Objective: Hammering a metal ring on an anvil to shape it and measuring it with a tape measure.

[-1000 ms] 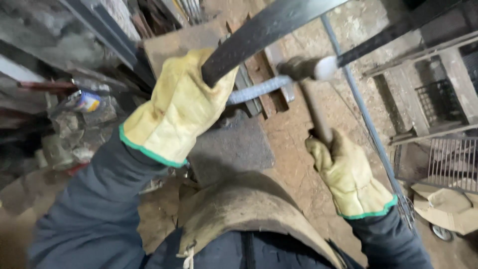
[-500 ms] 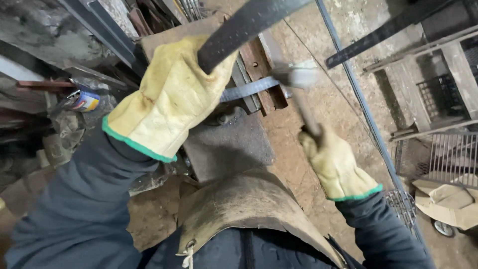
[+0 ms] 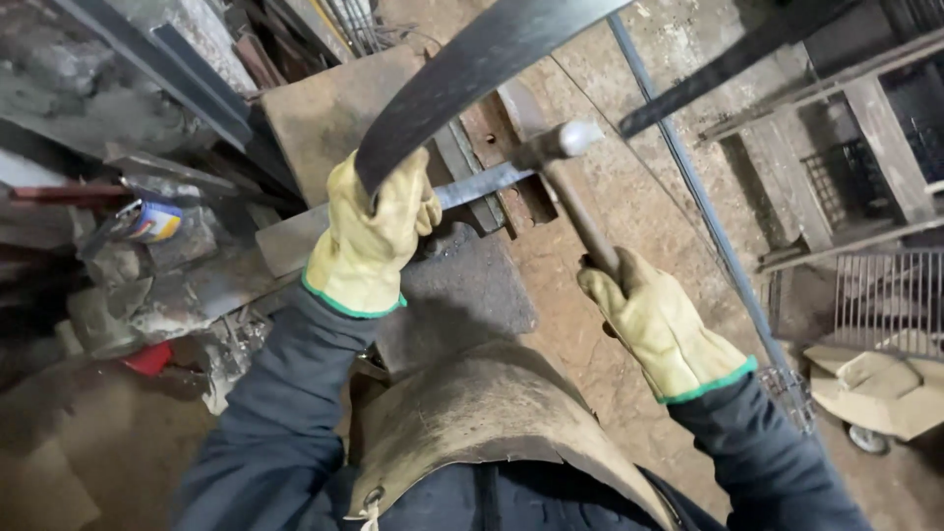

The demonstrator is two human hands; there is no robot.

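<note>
My left hand (image 3: 379,236), in a yellow leather glove with a green cuff, grips one end of a long curved dark metal strip (image 3: 472,69) that rises to the upper right. My right hand (image 3: 659,320), gloved the same way, holds the wooden handle of a hammer (image 3: 556,147), whose steel head sits just above a flat steel bar (image 3: 482,185) lying across rusty blocks. A dark anvil plate (image 3: 462,295) lies below my left hand. A worn leather apron (image 3: 482,433) covers my front.
Steel profiles and scrap (image 3: 167,69) are stacked at the left, with a small can (image 3: 147,221) and a red object (image 3: 147,359). A thin blue rod (image 3: 708,216) crosses the dirt floor. A metal grate (image 3: 885,295) and a cardboard-loaded cart (image 3: 875,393) stand at the right.
The hammer swung down toward the flat bar and now sits with its head raised slightly above it. My left hand, holding the strip, has shifted right and lower.
</note>
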